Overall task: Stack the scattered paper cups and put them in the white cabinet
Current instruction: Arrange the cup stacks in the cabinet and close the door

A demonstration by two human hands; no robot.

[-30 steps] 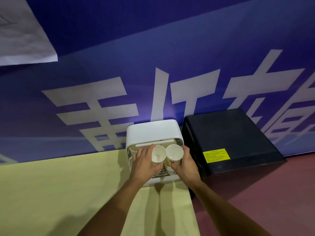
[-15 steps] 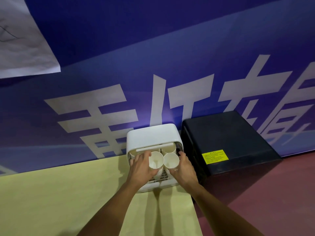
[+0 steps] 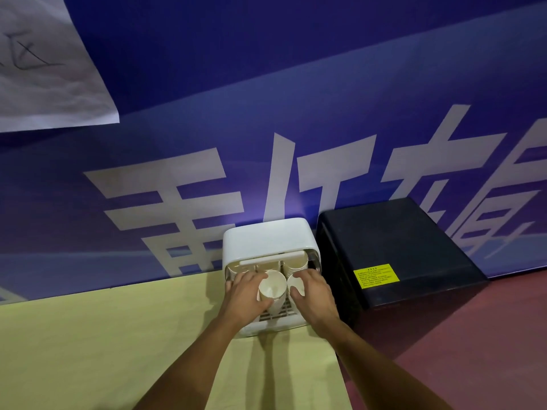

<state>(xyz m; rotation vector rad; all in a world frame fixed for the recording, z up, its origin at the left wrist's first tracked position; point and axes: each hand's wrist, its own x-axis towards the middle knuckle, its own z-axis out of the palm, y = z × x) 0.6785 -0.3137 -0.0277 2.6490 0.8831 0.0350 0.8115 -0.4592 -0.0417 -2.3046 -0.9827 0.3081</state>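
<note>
A small white cabinet stands open at the far edge of the yellow table, against the blue wall. My left hand curls round a stack of white paper cups on the cabinet's slatted shelf. My right hand holds a second cup stack beside it, mostly hidden by the fingers. More cups sit deeper inside the cabinet, behind my hands.
A black box with a yellow label stands directly right of the cabinet. A white paper sheet hangs on the wall at the upper left. The table's right edge drops to a red floor.
Both hands have pushed the two cup stacks lower and further into the cabinet; my right hand now covers most of its stack.
</note>
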